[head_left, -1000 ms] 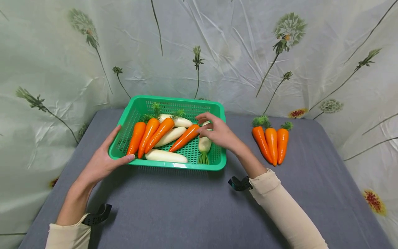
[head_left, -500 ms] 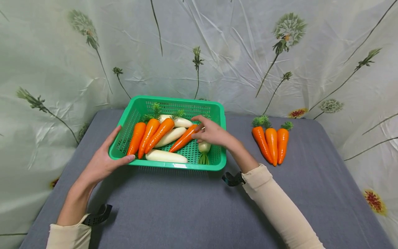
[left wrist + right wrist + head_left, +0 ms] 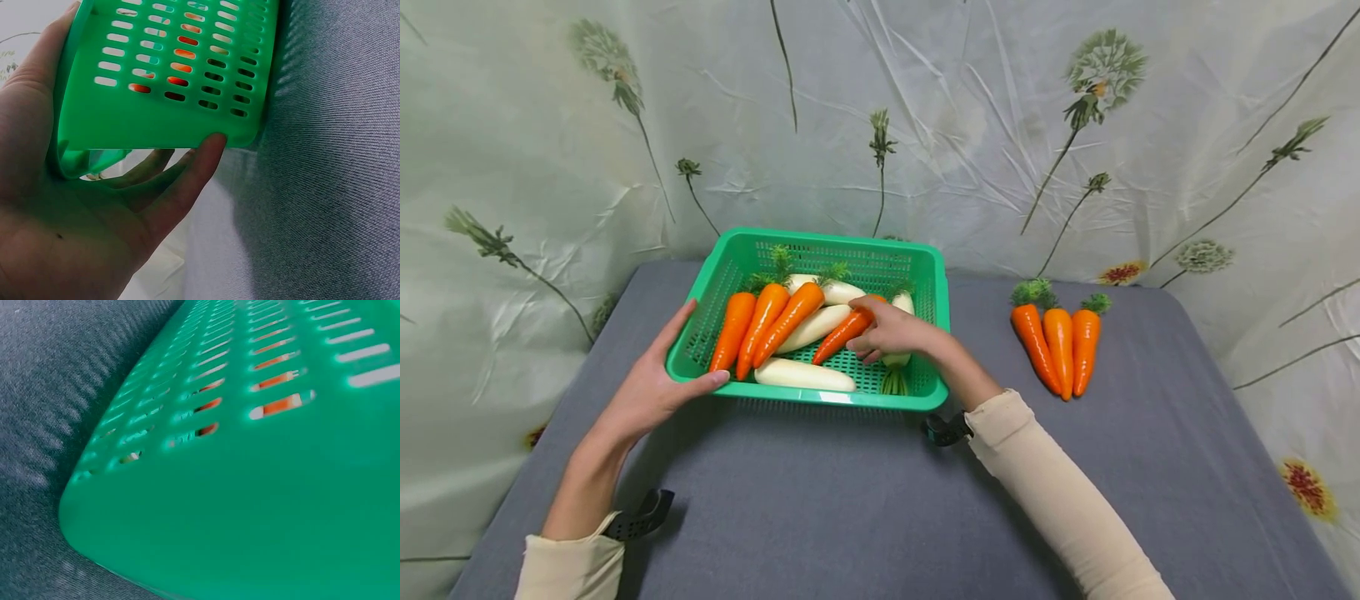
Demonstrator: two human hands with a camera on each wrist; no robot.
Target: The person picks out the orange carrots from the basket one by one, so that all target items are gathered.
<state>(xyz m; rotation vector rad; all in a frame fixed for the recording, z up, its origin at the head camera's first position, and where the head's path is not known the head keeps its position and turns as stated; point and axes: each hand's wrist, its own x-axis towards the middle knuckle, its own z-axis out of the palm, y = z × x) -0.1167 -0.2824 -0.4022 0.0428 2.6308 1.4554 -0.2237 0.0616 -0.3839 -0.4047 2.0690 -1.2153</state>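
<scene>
A green perforated plastic basket (image 3: 943,333) holds several orange carrots (image 3: 765,321) and several white radishes (image 3: 805,375). My left hand (image 3: 651,387) grips the basket's front left corner, its thumb along the front rim and its fingers along the left side. The left wrist view shows this left hand (image 3: 106,212) spread around the corner. Inside the basket, my right hand (image 3: 891,329) straddles the rightmost carrot (image 3: 838,335), fingers on its far side and thumb at its near side. That carrot's leafy end is hidden by the hand. A leafy radish (image 3: 895,361) lies partly beneath the same hand.
On the grey tablecloth (image 3: 850,500), to the right of the basket, three carrots (image 3: 1057,350) lie side by side with leaves pointing away. A flower-printed curtain (image 3: 985,125) stands right behind the basket. The right wrist view is mostly filled by the basket's outer wall (image 3: 250,519).
My right hand has moved left and lower into the basket, from above the leafy radish onto the rightmost carrot. My left hand has stayed on the basket corner.
</scene>
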